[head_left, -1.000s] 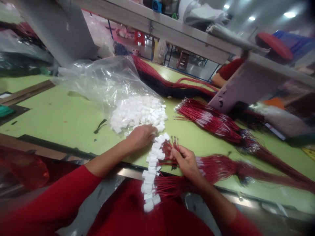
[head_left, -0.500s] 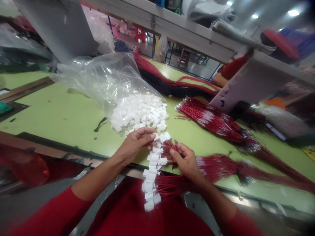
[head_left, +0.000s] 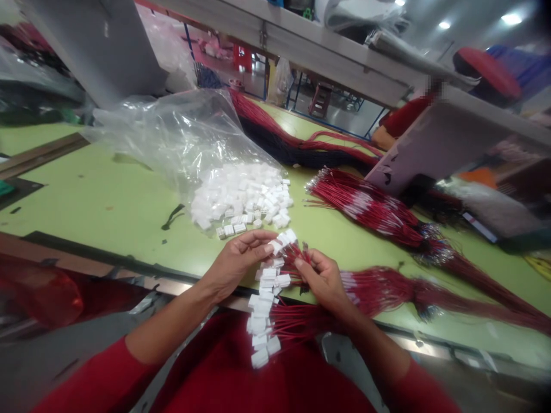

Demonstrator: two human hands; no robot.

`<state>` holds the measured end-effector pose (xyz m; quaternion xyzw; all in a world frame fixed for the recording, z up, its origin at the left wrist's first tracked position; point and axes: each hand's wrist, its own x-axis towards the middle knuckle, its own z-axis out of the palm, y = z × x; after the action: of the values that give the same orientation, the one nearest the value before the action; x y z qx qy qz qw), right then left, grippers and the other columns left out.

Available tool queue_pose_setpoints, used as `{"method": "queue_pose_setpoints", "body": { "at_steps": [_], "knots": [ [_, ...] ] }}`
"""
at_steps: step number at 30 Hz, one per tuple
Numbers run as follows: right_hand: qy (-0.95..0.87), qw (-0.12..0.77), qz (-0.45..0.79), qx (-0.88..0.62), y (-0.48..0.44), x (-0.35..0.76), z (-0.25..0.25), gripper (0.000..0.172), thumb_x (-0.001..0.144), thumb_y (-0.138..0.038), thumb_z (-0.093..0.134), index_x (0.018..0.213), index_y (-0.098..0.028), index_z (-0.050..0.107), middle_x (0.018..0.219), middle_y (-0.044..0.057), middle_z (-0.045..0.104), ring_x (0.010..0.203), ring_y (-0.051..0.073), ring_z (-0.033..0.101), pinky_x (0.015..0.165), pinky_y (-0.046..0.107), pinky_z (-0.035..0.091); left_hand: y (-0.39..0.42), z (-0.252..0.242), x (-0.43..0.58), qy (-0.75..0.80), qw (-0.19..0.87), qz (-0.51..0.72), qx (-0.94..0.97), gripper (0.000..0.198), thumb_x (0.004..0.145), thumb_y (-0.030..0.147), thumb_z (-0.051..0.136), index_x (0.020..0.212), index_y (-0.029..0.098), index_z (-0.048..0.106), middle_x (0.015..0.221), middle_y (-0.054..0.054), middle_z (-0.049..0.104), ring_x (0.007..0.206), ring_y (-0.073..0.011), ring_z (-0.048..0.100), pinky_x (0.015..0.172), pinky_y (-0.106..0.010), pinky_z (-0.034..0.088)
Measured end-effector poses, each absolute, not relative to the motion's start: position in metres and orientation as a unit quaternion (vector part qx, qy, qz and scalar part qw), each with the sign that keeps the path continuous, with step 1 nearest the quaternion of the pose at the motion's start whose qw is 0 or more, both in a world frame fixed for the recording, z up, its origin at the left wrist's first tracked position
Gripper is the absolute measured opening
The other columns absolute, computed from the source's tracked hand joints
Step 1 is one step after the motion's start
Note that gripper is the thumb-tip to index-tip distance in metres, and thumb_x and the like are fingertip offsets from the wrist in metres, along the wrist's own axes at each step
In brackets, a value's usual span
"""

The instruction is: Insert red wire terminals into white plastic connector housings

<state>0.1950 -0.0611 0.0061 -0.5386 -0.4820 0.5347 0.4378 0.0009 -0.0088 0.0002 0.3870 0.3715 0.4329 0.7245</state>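
Observation:
My left hand [head_left: 247, 255] pinches a small white plastic connector [head_left: 276, 246] between thumb and fingers, beside the ends of red wires. Those red wires [head_left: 297, 255] are gripped in my right hand [head_left: 321, 275], its thumb pressed over them. A row of white connectors [head_left: 260, 324], fitted on wire ends, hangs down toward my lap at the table edge. Just beyond my left hand lies a heap of loose white connectors [head_left: 245, 195], partly inside a clear plastic bag [head_left: 172, 126]. Whether the pinched connector is joined to a wire is too small to tell.
A bundle of red wires with bare metal ends [head_left: 365, 206] lies to the right on the green table [head_left: 107, 206]. Red and dark wires [head_left: 297, 143] run along the back. A grey panel [head_left: 434, 137] stands at the right, with a person's arm [head_left: 387, 135] behind it.
My left hand has moved slightly down and stays at the wire ends with a connector. My right hand keeps its hold on the wires. The camera view has shifted a little.

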Motion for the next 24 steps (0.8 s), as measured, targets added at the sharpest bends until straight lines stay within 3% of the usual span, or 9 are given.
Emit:
{"method": "queue_pose_setpoints", "body": {
  "at_steps": [5, 10, 16, 24],
  "knots": [
    [-0.48, 0.441, 0.526, -0.547, -0.06, 0.195, 0.006, 0.027, 0.086, -0.042, 0.062, 0.076, -0.018, 0.057, 0.06, -0.005, 0.046, 0.053, 0.009, 0.038, 0.05, 0.021, 0.033, -0.01, -0.005, -0.007, 0.398, 0.694, 0.424, 0.424, 0.024, 0.073, 0.029, 0.083, 0.094, 0.021, 0.076, 0.087, -0.003, 0.076, 0.071, -0.013, 0.068, 0.069, -0.024, 0.057],
    [-0.471, 0.448, 0.525, -0.55, -0.059, 0.193, 0.01, 0.028, 0.084, -0.044, 0.064, 0.076, -0.018, 0.058, 0.063, -0.003, 0.052, 0.057, 0.011, 0.045, 0.053, 0.022, 0.039, -0.011, -0.004, -0.011, 0.399, 0.687, 0.423, 0.436, 0.025, 0.068, 0.028, 0.085, 0.089, 0.018, 0.076, 0.092, -0.007, 0.077, 0.076, -0.018, 0.071, 0.07, -0.031, 0.06],
    [-0.503, 0.442, 0.491, -0.558, -0.058, 0.195, 0.009, 0.027, 0.084, -0.041, 0.063, 0.071, -0.018, 0.056, 0.062, -0.004, 0.048, 0.057, 0.01, 0.041, 0.053, 0.022, 0.036, -0.014, -0.004, -0.014, 0.391, 0.668, 0.435, 0.46, 0.024, 0.066, 0.024, 0.086, 0.086, 0.018, 0.077, 0.099, -0.008, 0.078, 0.089, -0.0203, 0.073, 0.082, -0.033, 0.06],
    [-0.52, 0.421, 0.492, -0.558, -0.059, 0.195, 0.01, 0.026, 0.083, -0.042, 0.062, 0.074, -0.018, 0.057, 0.065, -0.002, 0.051, 0.06, 0.012, 0.045, 0.058, 0.023, 0.039, -0.018, -0.002, -0.015, 0.388, 0.587, 0.469, 0.534, 0.014, 0.07, 0.022, 0.082, 0.084, 0.019, 0.079, 0.099, -0.009, 0.078, 0.096, -0.0232, 0.072, 0.087, -0.035, 0.06]
  ]
}}
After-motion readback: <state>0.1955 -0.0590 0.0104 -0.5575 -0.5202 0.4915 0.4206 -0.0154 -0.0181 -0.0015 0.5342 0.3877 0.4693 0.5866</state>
